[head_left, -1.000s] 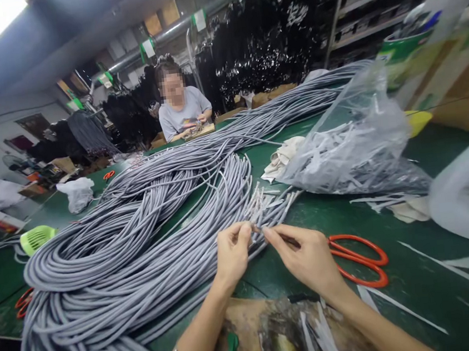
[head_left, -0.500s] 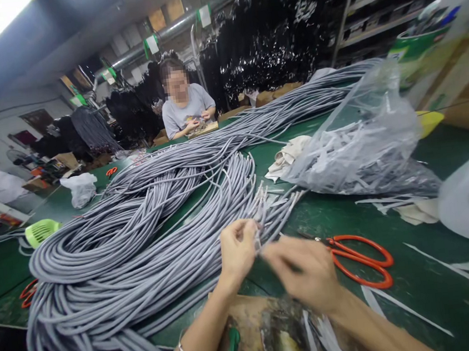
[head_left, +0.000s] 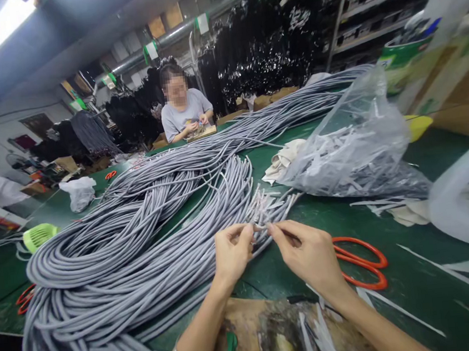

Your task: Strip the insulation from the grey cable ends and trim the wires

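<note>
My left hand (head_left: 233, 249) is closed in a pinch on the end of a grey cable, just in front of the loose cable ends (head_left: 265, 206). Facing it, my right hand (head_left: 304, 246) pinches at the tip of that same cable end; the fingers hide most of what they grip, perhaps fine wires. Long coils of grey cable (head_left: 144, 269) spread across the green table to the left. Beside my right hand lie scissors with orange handles (head_left: 363, 262), their blades hidden behind the hand. Below my hands sits a stained wooden board (head_left: 245, 319).
A clear plastic bag of white scraps (head_left: 350, 158) stands at right, near a white cloth (head_left: 283, 159) and a translucent jug (head_left: 467, 201). White strips (head_left: 399, 309) litter the table. Across it a person (head_left: 185, 102) handles small parts. A green plastic object (head_left: 39, 235) lies far left.
My right hand, blurred and lower before, has moved up to meet my left fingertips at the cable end. The camera view has shifted slightly.
</note>
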The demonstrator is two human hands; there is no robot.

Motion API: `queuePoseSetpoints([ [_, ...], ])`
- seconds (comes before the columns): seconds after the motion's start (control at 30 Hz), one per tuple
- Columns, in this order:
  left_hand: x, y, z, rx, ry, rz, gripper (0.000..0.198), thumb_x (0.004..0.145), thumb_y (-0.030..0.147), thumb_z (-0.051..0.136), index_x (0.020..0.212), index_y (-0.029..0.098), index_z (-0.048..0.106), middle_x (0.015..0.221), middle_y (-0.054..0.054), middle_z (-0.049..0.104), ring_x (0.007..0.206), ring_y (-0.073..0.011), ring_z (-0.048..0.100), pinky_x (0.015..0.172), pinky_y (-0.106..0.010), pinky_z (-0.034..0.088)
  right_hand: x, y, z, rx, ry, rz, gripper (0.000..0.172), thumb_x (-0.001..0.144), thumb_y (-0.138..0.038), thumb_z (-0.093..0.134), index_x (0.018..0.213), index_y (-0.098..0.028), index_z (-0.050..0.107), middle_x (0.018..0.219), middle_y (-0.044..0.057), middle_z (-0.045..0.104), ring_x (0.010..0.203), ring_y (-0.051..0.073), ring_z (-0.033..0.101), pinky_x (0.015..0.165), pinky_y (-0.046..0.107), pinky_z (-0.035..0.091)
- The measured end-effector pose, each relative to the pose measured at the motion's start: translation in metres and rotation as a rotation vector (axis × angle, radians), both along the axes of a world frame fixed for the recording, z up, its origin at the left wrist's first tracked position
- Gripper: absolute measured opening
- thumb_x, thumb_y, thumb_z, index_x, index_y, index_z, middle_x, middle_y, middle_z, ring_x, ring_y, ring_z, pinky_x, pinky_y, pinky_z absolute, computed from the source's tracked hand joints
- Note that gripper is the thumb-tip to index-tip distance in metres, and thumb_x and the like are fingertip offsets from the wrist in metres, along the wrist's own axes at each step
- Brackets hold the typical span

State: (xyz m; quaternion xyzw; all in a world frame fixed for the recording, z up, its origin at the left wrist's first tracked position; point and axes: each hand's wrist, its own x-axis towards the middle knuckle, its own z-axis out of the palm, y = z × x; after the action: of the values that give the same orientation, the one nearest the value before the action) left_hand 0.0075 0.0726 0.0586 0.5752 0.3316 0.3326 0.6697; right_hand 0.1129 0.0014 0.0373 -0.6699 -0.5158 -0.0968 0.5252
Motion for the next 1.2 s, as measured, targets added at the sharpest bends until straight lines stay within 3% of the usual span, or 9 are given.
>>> queuePoseSetpoints([
  [0.27,0.000,0.000,-0.002,0.173,0.057,0.058,0.031,0.064,0.040,0.066,0.065,0.009,0.065,0.047,0.002,0.049,0.039,-0.0050,0.037,0.038,-0.018,0.029,-0.002,-0.001,0.003,0.041,-0.023,0.020,0.033,0.086,-0.026,0.046,0.055,-0.017,0.053,0.047,-0.003,0.046,0.040,0.008,0.039,0.043,0.020,0.031],
  [0.5,-0.002,0.000,-0.006,0.287,0.076,0.115,0.022,0.068,0.031,0.065,0.072,0.010,0.070,0.059,-0.003,0.061,0.046,-0.0091,0.047,0.044,-0.020,0.038,0.000,-0.001,0.007,-0.025,0.221,0.116,0.037,0.083,-0.035,0.047,0.051,-0.017,0.052,0.042,-0.003,0.045,0.037,0.008,0.040,0.038,0.018,0.032],
  [0.63,-0.005,-0.003,-0.007,0.613,0.205,0.113,0.016,0.074,0.024,0.062,0.076,0.013,0.072,0.064,-0.005,0.064,0.054,-0.0121,0.052,0.051,-0.022,0.040,0.000,0.000,0.003,-0.054,0.346,0.192,0.034,0.084,-0.034,0.045,0.056,-0.016,0.056,0.047,-0.001,0.053,0.042,0.010,0.049,0.041,0.018,0.038],
  [0.77,-0.007,-0.003,-0.008,0.880,0.379,0.135,0.015,0.075,0.015,0.059,0.080,0.013,0.072,0.064,-0.005,0.063,0.055,-0.0133,0.053,0.054,-0.024,0.042,-0.009,-0.003,0.002,0.074,0.074,0.151,0.026,0.084,-0.021,0.048,0.060,-0.016,0.057,0.050,-0.001,0.054,0.042,0.009,0.047,0.044,0.019,0.037],
  [0.87,-0.006,0.006,-0.012,0.754,0.489,0.152,0.016,0.070,0.009,0.059,0.078,0.014,0.072,0.072,-0.007,0.067,0.067,-0.0174,0.060,0.067,-0.027,0.046,-0.017,-0.009,0.006,0.244,-0.173,0.283,0.021,0.083,-0.017,0.051,0.063,-0.017,0.057,0.048,-0.002,0.052,0.042,0.008,0.045,0.046,0.020,0.037],
  [0.93,-0.004,0.015,-0.014,0.619,0.508,0.142,0.013,0.070,0.011,0.060,0.073,0.013,0.072,0.075,-0.008,0.070,0.072,-0.0189,0.062,0.072,-0.028,0.048,-0.019,-0.013,0.009,0.312,-0.219,0.324,0.019,0.083,-0.015,0.051,0.065,-0.017,0.057,0.049,-0.002,0.053,0.043,0.008,0.046,0.048,0.020,0.037],
  [1.03,-0.002,0.028,-0.010,0.525,0.467,0.109,0.018,0.075,0.020,0.056,0.076,0.011,0.072,0.073,-0.007,0.071,0.067,-0.0177,0.064,0.065,-0.025,0.049,-0.011,-0.012,0.011,0.240,-0.084,0.112,0.019,0.084,-0.018,0.051,0.065,-0.017,0.056,0.049,-0.003,0.049,0.041,0.007,0.041,0.045,0.019,0.035],
  [1.1,-0.001,0.032,-0.003,0.502,0.435,0.070,0.023,0.077,0.023,0.053,0.079,0.009,0.071,0.072,-0.007,0.071,0.064,-0.0169,0.064,0.061,-0.024,0.048,-0.004,-0.008,0.009,0.139,0.048,-0.043,0.018,0.081,-0.030,0.056,0.068,-0.017,0.059,0.046,-0.005,0.041,0.038,0.007,0.036,0.041,0.020,0.032],
  [1.2,-0.002,0.031,0.009,0.490,0.399,-0.018,0.025,0.075,0.026,0.053,0.074,0.008,0.071,0.064,-0.005,0.068,0.057,-0.0147,0.060,0.054,-0.021,0.044,0.002,-0.001,0.006,-0.011,0.290,-0.064,0.031,0.068,-0.046,0.063,0.073,-0.016,0.063,0.042,-0.008,0.031,0.036,0.007,0.029,0.037,0.021,0.027],
])
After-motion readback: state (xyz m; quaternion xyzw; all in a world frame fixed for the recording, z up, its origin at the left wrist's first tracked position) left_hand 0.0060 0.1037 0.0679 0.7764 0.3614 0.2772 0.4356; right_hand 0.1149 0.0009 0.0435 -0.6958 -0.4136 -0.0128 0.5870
